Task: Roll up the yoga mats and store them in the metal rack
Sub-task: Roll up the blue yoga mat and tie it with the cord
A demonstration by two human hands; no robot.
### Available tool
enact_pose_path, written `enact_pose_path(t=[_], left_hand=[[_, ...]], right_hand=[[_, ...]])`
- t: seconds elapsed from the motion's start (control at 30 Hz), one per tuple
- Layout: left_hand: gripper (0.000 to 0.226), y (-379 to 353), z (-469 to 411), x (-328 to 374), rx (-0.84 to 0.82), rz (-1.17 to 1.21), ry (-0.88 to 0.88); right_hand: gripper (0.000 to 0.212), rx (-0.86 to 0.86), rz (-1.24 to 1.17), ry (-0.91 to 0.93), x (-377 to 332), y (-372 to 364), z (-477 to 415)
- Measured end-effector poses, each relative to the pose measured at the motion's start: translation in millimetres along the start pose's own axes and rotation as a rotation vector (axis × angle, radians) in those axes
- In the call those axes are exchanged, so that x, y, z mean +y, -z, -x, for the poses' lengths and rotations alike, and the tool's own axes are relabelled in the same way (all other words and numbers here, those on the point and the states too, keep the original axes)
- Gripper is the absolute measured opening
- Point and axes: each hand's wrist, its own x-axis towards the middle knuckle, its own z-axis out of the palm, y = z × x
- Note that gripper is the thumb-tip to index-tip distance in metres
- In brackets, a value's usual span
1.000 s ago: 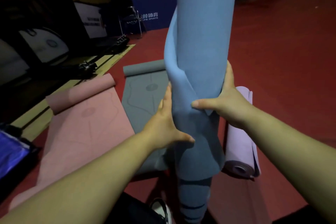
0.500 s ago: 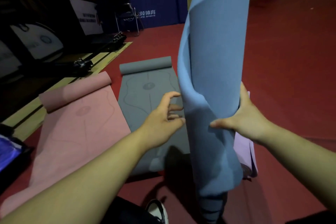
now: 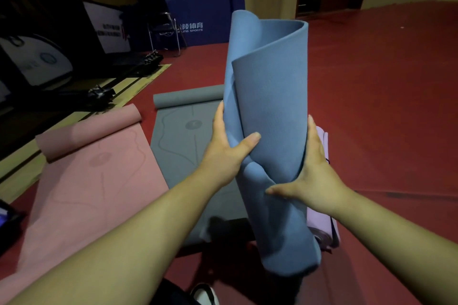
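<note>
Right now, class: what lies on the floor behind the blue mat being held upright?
A rolled lilac mat shows past the blue mat and right hand, which cover its middle. The grey mat runs behind too, and its right edge is hidden.

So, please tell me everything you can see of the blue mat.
The blue mat is a loose roll of matte, foam-like sheet, held roughly upright. Its top end gapes open, showing the layers. The left hand grips its left side, the right hand its right side, both thumbs on the front.
</note>
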Motion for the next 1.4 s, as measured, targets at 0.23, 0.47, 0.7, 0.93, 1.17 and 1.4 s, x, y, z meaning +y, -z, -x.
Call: enact_pose_path(t=[0.23, 0.47, 0.7, 0.93, 1.17, 1.4], left_hand=[[0.09, -9.7, 10.7, 12.2, 0.071, -0.021, -0.022], [0.056, -19.8, 26.1, 20.5, 0.059, 0.014, 0.013], [0.03, -3.6, 20.4, 15.7, 0.131, 0.083, 0.125], [0.027, 14.9, 18.1, 13.6, 0.047, 0.337, 0.256], [0.028, -8.1, 31.0, 24.6, -0.149, 0.265, 0.186], [0.033, -4.2, 29.2, 24.7, -0.058, 0.112, 0.085]], right_hand=[[0.168, 0.008, 0.055, 0.052, -12.2, 23.5, -1.7], [0.118, 0.195, -0.2, 0.009, -36.5, 45.6, -15.0], [0.108, 0.255, -0.187, -0.043, -29.7, 52.4, -16.5], [0.115, 0.211, -0.2, -0.058, -23.0, 53.6, -19.4], [0.11, 0.104, -0.288, -0.027, -25.5, 45.7, -26.8], [0.098, 0.011, -0.534, -0.012, -35.2, 37.2, -29.7]])
